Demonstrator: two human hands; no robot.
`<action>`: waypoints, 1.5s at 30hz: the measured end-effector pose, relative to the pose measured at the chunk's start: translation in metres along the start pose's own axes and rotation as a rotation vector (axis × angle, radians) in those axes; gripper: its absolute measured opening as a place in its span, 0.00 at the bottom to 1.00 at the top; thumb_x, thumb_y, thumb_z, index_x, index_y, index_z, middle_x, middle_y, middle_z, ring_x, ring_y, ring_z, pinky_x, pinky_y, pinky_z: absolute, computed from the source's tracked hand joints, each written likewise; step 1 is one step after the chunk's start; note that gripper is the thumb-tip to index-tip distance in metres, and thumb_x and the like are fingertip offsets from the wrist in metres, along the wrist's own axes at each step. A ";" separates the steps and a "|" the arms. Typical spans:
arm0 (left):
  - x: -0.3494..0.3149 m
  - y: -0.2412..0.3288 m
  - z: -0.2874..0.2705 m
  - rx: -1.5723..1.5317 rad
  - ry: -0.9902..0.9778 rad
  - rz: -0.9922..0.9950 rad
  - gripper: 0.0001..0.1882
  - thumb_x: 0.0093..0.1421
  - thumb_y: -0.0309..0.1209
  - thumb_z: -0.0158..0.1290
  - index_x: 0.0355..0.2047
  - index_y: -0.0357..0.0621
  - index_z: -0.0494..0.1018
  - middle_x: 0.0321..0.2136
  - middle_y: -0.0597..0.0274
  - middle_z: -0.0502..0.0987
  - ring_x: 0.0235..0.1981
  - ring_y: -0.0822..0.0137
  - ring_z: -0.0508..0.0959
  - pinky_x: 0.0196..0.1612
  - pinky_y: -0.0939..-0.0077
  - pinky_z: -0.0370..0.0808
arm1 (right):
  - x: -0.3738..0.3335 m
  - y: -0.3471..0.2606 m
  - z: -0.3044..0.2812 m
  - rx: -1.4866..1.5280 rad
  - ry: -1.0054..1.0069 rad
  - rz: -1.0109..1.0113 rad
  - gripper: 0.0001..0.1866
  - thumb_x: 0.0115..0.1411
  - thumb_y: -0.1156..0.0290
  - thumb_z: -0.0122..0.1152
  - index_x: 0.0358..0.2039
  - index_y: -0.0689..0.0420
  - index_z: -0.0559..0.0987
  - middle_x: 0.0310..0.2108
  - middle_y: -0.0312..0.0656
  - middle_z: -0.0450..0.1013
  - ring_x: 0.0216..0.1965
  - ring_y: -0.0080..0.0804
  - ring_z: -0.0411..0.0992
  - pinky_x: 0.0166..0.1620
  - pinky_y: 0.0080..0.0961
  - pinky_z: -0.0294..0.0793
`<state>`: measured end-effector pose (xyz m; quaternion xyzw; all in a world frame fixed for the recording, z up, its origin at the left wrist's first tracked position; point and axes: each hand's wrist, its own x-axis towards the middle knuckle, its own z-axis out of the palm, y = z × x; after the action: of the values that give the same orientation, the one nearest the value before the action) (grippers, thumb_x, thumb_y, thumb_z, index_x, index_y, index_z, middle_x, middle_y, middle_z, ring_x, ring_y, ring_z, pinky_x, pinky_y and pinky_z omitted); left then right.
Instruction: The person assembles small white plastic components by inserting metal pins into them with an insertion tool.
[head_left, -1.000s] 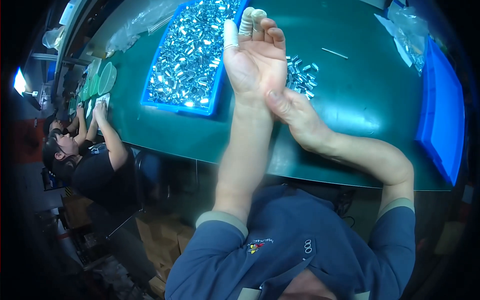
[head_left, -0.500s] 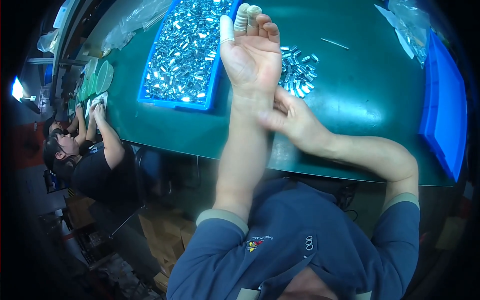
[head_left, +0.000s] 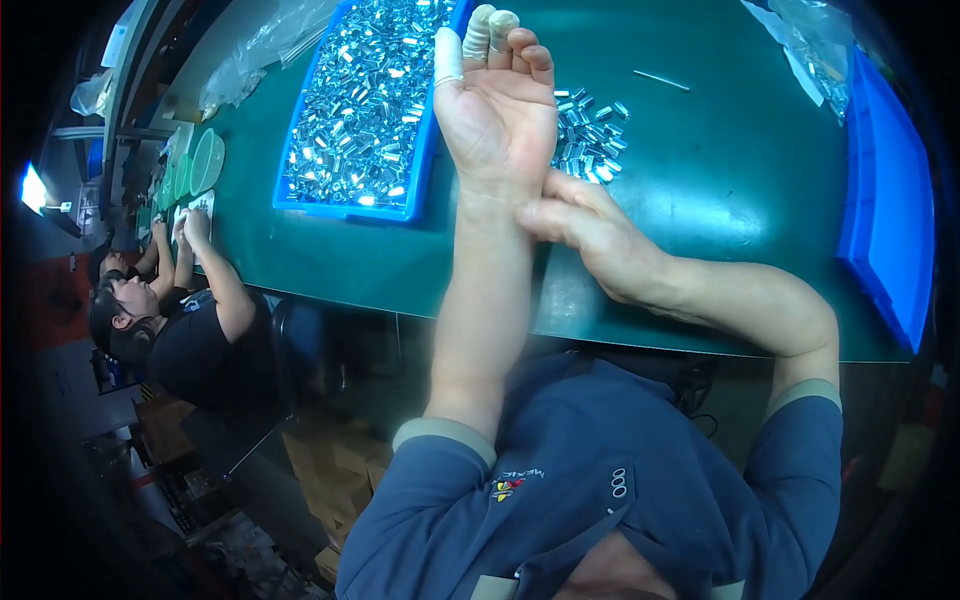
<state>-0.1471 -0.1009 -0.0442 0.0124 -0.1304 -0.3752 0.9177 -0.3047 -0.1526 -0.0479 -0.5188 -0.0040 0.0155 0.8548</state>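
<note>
My left hand (head_left: 498,115) is raised palm up over the table, its fingers extended and slightly curled, with nothing in it. Pale finger covers wrap its thumb and two of its fingers. My right hand (head_left: 608,235) grips the edge of my left wrist (head_left: 490,205), thumb on the near side; its other fingertips are partly hidden behind the wrist. Beyond my left hand lies a loose pile of small shiny metal sleeves (head_left: 595,135), partly covered by the palm. On the left, a blue tray (head_left: 350,211) holds many more of these metal pieces (head_left: 360,110).
A thin metal rod (head_left: 661,79) lies on the green table (head_left: 720,150). At the right edge stands a blue bin (head_left: 890,210), beside a clear plastic bag (head_left: 820,50). Green baskets (head_left: 207,162) and two people (head_left: 200,310) at work are farther left.
My right thumb has shifted slightly up along my left wrist. The left hand stays palm up, and the whole view has moved a little.
</note>
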 end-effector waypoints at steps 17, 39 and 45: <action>-0.002 -0.015 0.006 0.086 -0.005 0.016 0.19 0.73 0.40 0.46 0.44 0.35 0.77 0.39 0.55 0.82 0.41 0.61 0.79 0.47 0.68 0.78 | 0.000 0.008 0.000 0.050 0.079 0.123 0.25 0.62 0.70 0.57 0.57 0.69 0.70 0.49 0.45 0.72 0.51 0.28 0.69 0.57 0.27 0.69; -0.004 -0.038 0.001 0.546 0.197 0.227 0.15 0.71 0.41 0.51 0.43 0.41 0.77 0.38 0.58 0.81 0.38 0.65 0.78 0.43 0.73 0.76 | -0.015 0.027 0.009 0.046 -0.032 0.099 0.48 0.55 0.64 0.76 0.68 0.63 0.56 0.61 0.45 0.65 0.63 0.33 0.64 0.67 0.34 0.63; -0.006 -0.037 0.001 0.539 0.207 0.235 0.14 0.71 0.40 0.51 0.42 0.41 0.77 0.38 0.58 0.81 0.38 0.65 0.78 0.43 0.73 0.76 | -0.013 0.028 0.005 -0.061 -0.052 0.116 0.50 0.53 0.63 0.77 0.68 0.63 0.56 0.62 0.46 0.65 0.64 0.34 0.64 0.67 0.35 0.63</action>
<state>-0.1769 -0.1234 -0.0487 0.2784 -0.1316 -0.2151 0.9268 -0.3183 -0.1353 -0.0705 -0.5433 0.0035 0.0781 0.8359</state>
